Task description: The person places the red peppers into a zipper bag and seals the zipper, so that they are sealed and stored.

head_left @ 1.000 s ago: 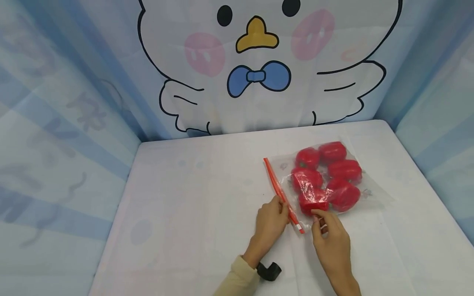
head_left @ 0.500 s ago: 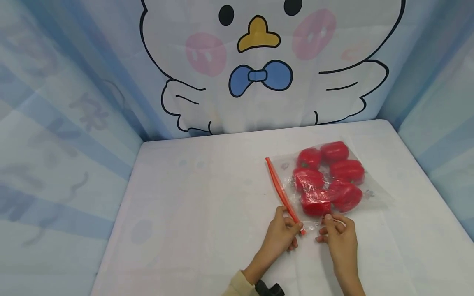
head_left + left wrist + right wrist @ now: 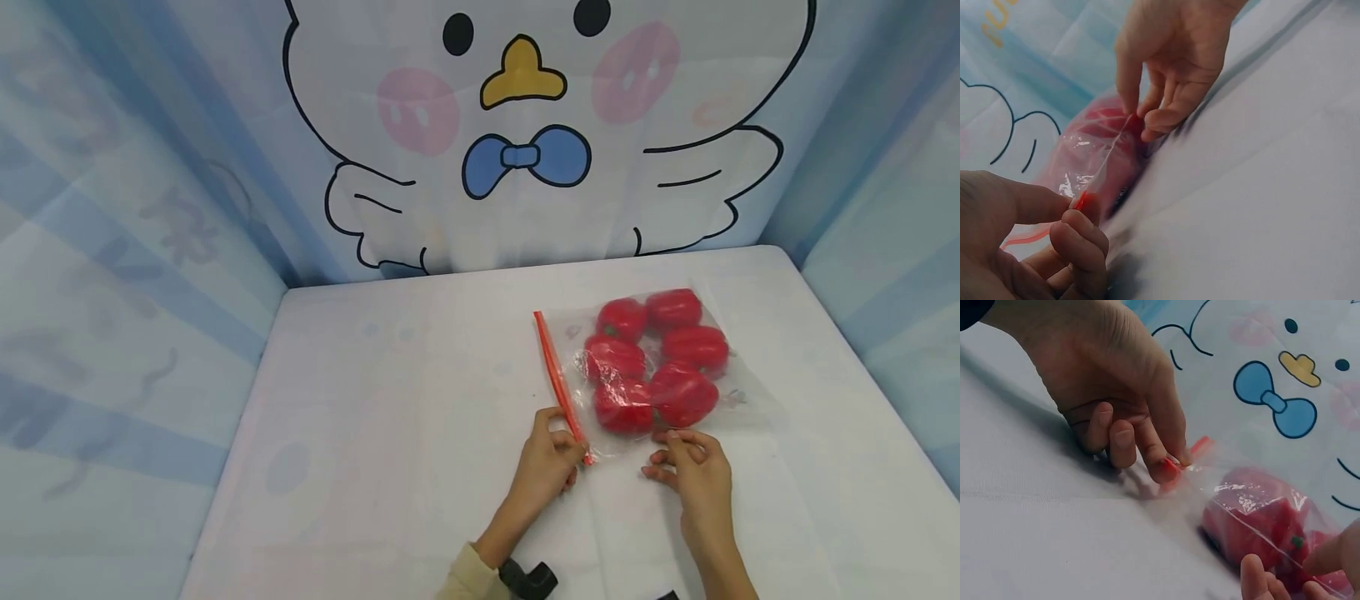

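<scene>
A clear plastic zip bag (image 3: pixel 577 333) lies flat on the white table, its red zip strip (image 3: pixel 552 367) facing left. Several red bell peppers (image 3: pixel 686 393) show through the plastic. My left hand (image 3: pixel 551 457) pinches the near end of the strip between thumb and forefinger; the left wrist view shows the red tip (image 3: pixel 1082 201) between those fingertips. With thumb and forefinger, my right hand (image 3: pixel 697 479) pinches the bag's near side edge, just below the peppers, its other fingers loosely bent. Between both hands the edge runs as a fairly straight line in the left wrist view.
A white cloth covers the table (image 3: pixel 390 400). Behind it hangs a curtain (image 3: pixel 517 225) printed with a cartoon bird, and blue curtains close off both sides. A black wrist strap (image 3: pixel 528 579) sits at my left sleeve's cuff.
My left hand has slid from partway along the zip strip to its near end, then drawn that end slightly left. My right hand has moved a little right along the near edge.
</scene>
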A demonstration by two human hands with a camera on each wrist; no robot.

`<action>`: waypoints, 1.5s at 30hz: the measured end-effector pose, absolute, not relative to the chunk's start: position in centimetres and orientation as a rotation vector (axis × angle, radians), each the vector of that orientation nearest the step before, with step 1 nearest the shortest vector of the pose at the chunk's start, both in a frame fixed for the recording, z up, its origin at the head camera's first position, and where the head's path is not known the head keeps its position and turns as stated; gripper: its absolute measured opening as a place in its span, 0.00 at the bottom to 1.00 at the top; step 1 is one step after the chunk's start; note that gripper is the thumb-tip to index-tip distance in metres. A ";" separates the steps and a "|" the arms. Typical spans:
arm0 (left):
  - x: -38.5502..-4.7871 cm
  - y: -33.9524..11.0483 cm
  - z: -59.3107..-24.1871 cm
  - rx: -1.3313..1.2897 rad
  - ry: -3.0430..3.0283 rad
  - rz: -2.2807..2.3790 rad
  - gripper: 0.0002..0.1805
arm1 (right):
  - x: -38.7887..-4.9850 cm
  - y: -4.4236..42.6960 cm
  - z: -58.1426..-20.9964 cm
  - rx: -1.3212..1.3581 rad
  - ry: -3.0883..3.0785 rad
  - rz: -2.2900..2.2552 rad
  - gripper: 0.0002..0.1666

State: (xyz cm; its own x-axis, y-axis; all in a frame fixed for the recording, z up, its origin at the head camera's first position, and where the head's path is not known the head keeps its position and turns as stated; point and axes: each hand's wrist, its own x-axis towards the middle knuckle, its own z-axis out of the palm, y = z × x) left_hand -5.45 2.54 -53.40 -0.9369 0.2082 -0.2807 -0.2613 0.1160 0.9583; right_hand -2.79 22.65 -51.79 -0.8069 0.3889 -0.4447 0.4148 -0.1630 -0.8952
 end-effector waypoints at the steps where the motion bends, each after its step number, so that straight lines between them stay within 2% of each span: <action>1: -5.6 2.4 -53.4 -0.064 2.064 1.883 0.31 | -2.7 22.6 -51.7 0.946 2.008 -2.159 0.11; 10: -5.4 1.8 -52.7 -0.131 2.142 1.785 0.32 | -1.5 20.3 -51.3 0.677 1.936 -2.010 0.24; 18: -5.3 1.5 -52.5 -0.041 2.127 1.734 0.13 | -1.6 19.3 -51.3 0.631 1.871 -1.994 0.24; 25: -5.6 1.4 -52.3 -0.011 2.149 1.687 0.12 | -1.8 19.2 -51.4 0.588 1.837 -1.900 0.27; 34: -5.7 1.4 -52.4 0.038 2.189 1.670 0.13 | -2.0 18.3 -51.7 0.515 1.743 -1.936 0.16; 45: -5.8 1.7 -52.7 0.007 2.217 1.689 0.13 | -2.1 17.3 -52.1 0.572 1.677 -2.039 0.12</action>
State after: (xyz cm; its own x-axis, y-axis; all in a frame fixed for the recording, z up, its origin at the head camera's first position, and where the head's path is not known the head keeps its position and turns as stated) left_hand -5.81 1.73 -52.66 -0.9377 0.2144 -0.2735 -0.2068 0.2886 0.9349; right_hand -2.12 17.25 -52.05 -0.8193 -0.0714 -0.5689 0.5720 -0.1705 -0.8023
